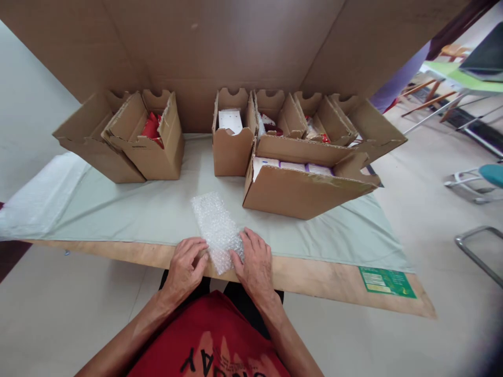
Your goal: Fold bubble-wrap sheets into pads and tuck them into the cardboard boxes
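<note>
A clear piece of bubble wrap [214, 225] lies at a slant on the pale cloth, its lower corner over the table's bare wooden edge. At its left edge is my left hand [187, 262], fingers curled and closed on the bubble wrap near the lower corner. My right hand [254, 259] is closed on the right edge, with thumb and fingertips on the plastic, which looks bunched there. Whether anything is inside the bubble wrap cannot be made out.
Several open cardboard boxes [233, 154] stand along a tall cardboard panel [220, 52]. A wide box [306, 193] with white-and-purple packs is in front at right. Red packets [151, 127] fill a left box. More bubble wrap [39, 199] lies at the left end. A stool [493, 174] stands right.
</note>
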Tool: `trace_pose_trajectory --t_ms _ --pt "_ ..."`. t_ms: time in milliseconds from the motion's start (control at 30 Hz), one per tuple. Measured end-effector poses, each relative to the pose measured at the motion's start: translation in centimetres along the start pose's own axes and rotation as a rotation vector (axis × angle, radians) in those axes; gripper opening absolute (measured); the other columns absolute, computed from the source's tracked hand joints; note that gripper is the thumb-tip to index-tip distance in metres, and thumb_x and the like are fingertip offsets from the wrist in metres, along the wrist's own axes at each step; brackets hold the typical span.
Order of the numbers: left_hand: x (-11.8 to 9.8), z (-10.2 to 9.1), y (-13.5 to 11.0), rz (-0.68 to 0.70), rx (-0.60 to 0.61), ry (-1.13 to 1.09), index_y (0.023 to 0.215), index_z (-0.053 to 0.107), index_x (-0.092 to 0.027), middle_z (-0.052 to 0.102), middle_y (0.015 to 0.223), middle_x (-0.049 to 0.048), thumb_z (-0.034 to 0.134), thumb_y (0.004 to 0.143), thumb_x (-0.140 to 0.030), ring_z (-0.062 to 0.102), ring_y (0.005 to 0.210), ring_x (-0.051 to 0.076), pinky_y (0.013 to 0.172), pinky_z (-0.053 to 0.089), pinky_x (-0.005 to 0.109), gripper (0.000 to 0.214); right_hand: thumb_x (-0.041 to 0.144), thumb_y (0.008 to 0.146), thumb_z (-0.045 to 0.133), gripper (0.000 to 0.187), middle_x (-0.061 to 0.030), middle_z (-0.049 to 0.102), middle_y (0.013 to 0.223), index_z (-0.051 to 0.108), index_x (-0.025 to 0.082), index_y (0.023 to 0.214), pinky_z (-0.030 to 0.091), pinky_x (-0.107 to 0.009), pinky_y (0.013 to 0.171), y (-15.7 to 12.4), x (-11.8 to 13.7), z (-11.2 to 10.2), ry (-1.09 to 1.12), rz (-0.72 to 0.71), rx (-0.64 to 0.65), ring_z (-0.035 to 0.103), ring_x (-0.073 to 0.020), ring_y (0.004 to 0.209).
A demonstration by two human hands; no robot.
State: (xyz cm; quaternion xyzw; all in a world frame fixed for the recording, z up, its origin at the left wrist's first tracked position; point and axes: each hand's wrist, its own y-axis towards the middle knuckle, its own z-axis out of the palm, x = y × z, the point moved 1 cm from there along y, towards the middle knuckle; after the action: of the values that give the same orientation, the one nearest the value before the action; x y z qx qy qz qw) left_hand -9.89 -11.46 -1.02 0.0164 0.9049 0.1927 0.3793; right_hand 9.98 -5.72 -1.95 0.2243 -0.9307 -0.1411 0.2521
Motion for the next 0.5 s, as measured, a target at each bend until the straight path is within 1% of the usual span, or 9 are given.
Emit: trace_pose_trajectory --t_ms 133,200,267,300,367,433,500 --pt "-0.6 0.5 -0.2 0.022 0.032 0.025 0.101 0.072 -0.024 0.074 0.107 0.0085 0.058 0.091 -0.019 0.066 0.107 0.027 0.096 0.052 0.046 0.018 0.023 0.097 0.057 0.014 -0.0157 0.067 0.131 0.069 0.021 0.103 0.047 -0.048 0.094 0.2 -0.1 -0.1 0.046 0.011 -0.007 0.06 -0.0328 0.118" --pt "-0.9 0.8 -0.3 0.034 0.054 -0.008 0.1 0.072 -0.024 0.074 0.107 0.0085 0.058 0.091 -0.018 0.066 0.106 0.027 0.096 0.052 0.045 0.019 0.02 0.098 0.055 0.014 -0.013 0.07 0.125 0.068 0.022 0.099 0.047 -0.044 0.092 0.8 0.1 -0.6 0.095 0.007 -0.045 0.063 -0.029 0.114" --pt "-1.0 0.8 -0.5 0.022 0.063 -0.072 0.101 0.072 -0.024 0.074 0.107 0.008 0.058 0.091 -0.019 0.067 0.105 0.026 0.096 0.053 0.044 0.018 0.017 0.099 0.053 0.014 -0.0115 0.071 0.122 0.066 0.022 0.102 0.047 -0.042 0.092 1.6 0.6 -1.4 0.133 -0.011 -0.121 0.065 -0.0257 0.11" --pt "-0.9 0.6 -0.5 -0.012 0.057 -0.113 0.102 0.072 -0.024 0.074 0.108 0.0079 0.058 0.092 -0.021 0.068 0.105 0.025 0.096 0.053 0.043 0.017 0.016 0.099 0.052 0.015 -0.011 0.071 0.122 0.065 0.023 0.103 0.047 -0.042 0.092 2.0 0.9 -1.9 0.144 -0.027 -0.156 0.066 -0.0247 0.11" --pt "-0.5 -0.1 -0.5 -0.149 0.031 -0.205 0.107 0.071 -0.024 0.074 0.11 0.008 0.06 0.093 -0.027 0.068 0.106 0.024 0.097 0.054 0.042 0.018 0.011 0.098 0.051 0.018 -0.0101 0.071 0.123 0.064 0.024 0.103 0.047 -0.042 0.094 2.7 1.8 -3.0 0.161 -0.081 -0.193 0.065 -0.0239 0.112" --pt "0.2 -1.3 -0.4 -0.328 -0.015 -0.317 0.114 0.068 -0.022 0.073 0.113 0.0086 0.063 0.092 -0.035 0.069 0.108 0.024 0.099 0.054 0.04 0.026 0.005 0.095 0.05 0.025 -0.0093 0.07 0.125 0.064 0.024 0.103 0.047 -0.043 0.096 3.0 2.9 -3.8 0.183 -0.153 -0.191 0.064 -0.0237 0.114" --pt "0.8 -2.8 0.1 -0.482 -0.045 -0.445 0.119 0.066 -0.021 0.074 0.112 0.0088 0.066 0.09 -0.044 0.07 0.103 0.023 0.093 0.056 0.037 0.037 0.0 0.092 0.048 0.031 -0.0084 0.07 0.125 0.066 0.024 0.103 0.047 -0.044 0.097 2.8 4.0 -4.2 0.213 -0.221 -0.162 0.064 -0.0236 0.116"
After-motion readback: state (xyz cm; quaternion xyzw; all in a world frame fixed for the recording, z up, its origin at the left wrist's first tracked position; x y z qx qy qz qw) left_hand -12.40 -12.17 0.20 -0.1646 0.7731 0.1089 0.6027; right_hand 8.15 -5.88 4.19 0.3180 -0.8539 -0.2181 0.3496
